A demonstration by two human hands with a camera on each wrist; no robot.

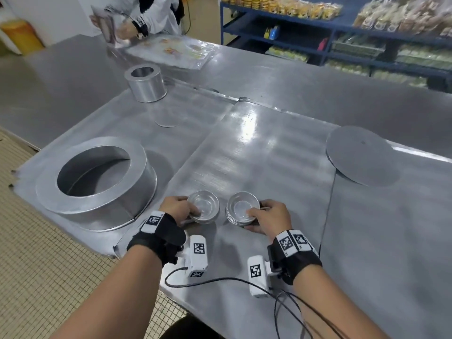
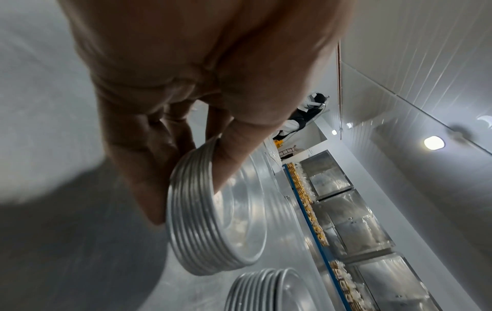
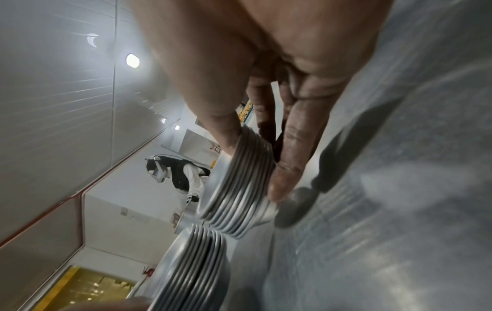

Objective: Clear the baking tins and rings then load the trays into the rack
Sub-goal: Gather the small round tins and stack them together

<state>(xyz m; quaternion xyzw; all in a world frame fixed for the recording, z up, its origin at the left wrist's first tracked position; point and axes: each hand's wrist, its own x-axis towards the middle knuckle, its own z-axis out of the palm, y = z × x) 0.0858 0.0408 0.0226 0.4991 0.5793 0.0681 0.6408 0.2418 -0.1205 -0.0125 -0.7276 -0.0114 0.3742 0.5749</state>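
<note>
Two stacks of small round metal tart tins sit side by side over a flat baking tray (image 1: 256, 152) near the table's front. My left hand (image 1: 177, 209) grips the left stack (image 1: 204, 207), thumb inside the rim and fingers underneath; the left wrist view shows the stack's ribbed rims (image 2: 197, 235) in that grip. My right hand (image 1: 266, 216) grips the right stack (image 1: 242, 211) the same way, its rims (image 3: 245, 189) visible in the right wrist view. A large cake ring (image 1: 97, 182) stands at the left. A smaller deep ring (image 1: 146, 83) stands farther back.
A flat round metal disc (image 1: 362, 155) lies at the right, a smaller disc (image 1: 167, 123) in the middle. Another person (image 1: 146, 18) works at the table's far end beside printed plastic sheets (image 1: 171, 51). Blue shelves (image 1: 342, 37) with packaged bread stand behind. Tiled floor (image 1: 36, 241) lies left.
</note>
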